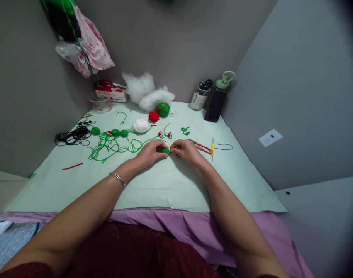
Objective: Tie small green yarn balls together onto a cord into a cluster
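My left hand (150,152) is closed, pinching a small green crocheted piece (166,151) between thumb and fingers. Close beside it, my right hand (186,151) has its fingertips pressed together at the right edge of the piece. Whatever those fingertips hold is too small to make out. Just beyond the hands lie two tiny red, white and green crocheted bits (169,135). An orange-handled thread snipper (204,147) rests right of my right hand, touching or near a yellow-handled tool (212,150) with thin metal ends.
Loose green yarn (107,148) and black cord (73,136) spread over the left of the table. Behind are a white yarn ball (141,125), red ball (153,116), green ball (163,109) and stuffing (140,88). A bottle (216,102) and pen holder (199,98) stand back right.
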{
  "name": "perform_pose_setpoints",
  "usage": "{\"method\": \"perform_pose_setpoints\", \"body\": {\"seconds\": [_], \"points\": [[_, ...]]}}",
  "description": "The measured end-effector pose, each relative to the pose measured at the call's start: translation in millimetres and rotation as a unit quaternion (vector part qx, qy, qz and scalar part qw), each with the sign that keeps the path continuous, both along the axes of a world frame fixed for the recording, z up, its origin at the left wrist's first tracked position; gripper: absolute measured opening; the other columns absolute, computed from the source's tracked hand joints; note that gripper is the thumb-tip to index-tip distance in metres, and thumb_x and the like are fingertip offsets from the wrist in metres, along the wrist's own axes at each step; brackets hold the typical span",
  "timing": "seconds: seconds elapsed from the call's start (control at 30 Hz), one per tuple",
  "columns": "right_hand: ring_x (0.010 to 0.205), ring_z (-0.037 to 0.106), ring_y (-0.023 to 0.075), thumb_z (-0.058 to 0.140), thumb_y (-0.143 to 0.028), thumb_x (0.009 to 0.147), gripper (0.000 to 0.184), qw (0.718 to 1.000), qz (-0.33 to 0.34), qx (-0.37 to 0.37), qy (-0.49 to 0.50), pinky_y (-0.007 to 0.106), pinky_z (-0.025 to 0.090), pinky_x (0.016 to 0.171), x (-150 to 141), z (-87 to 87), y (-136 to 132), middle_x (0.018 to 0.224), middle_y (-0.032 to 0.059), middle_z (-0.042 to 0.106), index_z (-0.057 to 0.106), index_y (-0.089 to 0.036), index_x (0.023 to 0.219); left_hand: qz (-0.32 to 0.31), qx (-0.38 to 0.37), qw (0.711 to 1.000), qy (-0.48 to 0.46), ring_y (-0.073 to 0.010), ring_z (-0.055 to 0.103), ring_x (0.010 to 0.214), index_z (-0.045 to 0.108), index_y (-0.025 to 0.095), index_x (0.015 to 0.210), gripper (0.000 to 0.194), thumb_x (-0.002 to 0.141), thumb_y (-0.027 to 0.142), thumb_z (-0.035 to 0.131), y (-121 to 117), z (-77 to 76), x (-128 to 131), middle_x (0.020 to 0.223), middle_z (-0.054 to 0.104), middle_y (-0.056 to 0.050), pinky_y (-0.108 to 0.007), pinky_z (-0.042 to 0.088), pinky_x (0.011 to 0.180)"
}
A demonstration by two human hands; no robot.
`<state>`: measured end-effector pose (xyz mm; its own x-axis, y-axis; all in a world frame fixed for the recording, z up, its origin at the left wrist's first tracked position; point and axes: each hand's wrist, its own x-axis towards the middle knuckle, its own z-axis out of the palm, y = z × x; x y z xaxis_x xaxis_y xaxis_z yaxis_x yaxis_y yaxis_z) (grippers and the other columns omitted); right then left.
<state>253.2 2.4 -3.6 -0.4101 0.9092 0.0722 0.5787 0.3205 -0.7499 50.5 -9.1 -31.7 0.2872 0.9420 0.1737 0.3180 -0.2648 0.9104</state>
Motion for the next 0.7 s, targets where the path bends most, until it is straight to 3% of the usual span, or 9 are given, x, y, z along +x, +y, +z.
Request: {"method": "perform_pose_setpoints", "body": {"seconds": [0.27,0.53,0.6,0.7], "points": [[0.077,0.059,0.0167,0.064,-0.019,0.082,0.009,0.998,-0.001,0.046,0.046,0.029,0.041,0.073,-16,-4.4,-4,0.084,0.0034,0.071,0.072,-0.019,0.077,-0.001,0.033,0.997,0.063,-0.0208,0.058,0.085,0.074,0.018,0.086,0.020,0.073,0.034,0.077,-1,0.2,-4,0.086,0.068,-0.003,-0.033,0.044,0.079],[0.071,0.053,0.0153,0.058,-0.016,0.079,0.009,0.994,-0.001,0.108,0.020,0.029,0.039,0.069,-24,-9.9,-9,0.079,0.0013,0.063,0.064,-0.020,0.075,0.012,0.031,0.999,0.043,-0.0228,0.061,0.086,0.075,0.020,0.081,0.018,0.074,0.037,0.076,-6,3.5,-2,0.083,0.071,-0.004,-0.033,0.048,0.082],[0.071,0.053,0.0155,0.057,-0.015,0.077,0.009,0.990,-0.005,0.132,0.055,0.030,0.040,0.071,-27,-6.2,-10,0.077,0.0012,0.061,0.061,-0.021,0.071,0.006,0.029,0.999,0.028,-0.0226,0.062,0.087,0.075,0.019,0.081,0.019,0.075,0.038,0.075,-8,4.7,0,0.084,0.071,-0.004,-0.033,0.048,0.082],[0.075,0.056,0.0159,0.060,-0.020,0.078,0.008,0.968,-0.053,0.132,0.207,0.030,0.046,0.075,-23,6.9,-8,0.076,0.0010,0.061,0.057,-0.021,0.071,-0.018,0.011,1.000,0.012,-0.0216,0.063,0.087,0.075,0.019,0.084,0.019,0.075,0.036,0.076,-12,6.0,5,0.088,0.072,-0.003,-0.032,0.048,0.082]]}}
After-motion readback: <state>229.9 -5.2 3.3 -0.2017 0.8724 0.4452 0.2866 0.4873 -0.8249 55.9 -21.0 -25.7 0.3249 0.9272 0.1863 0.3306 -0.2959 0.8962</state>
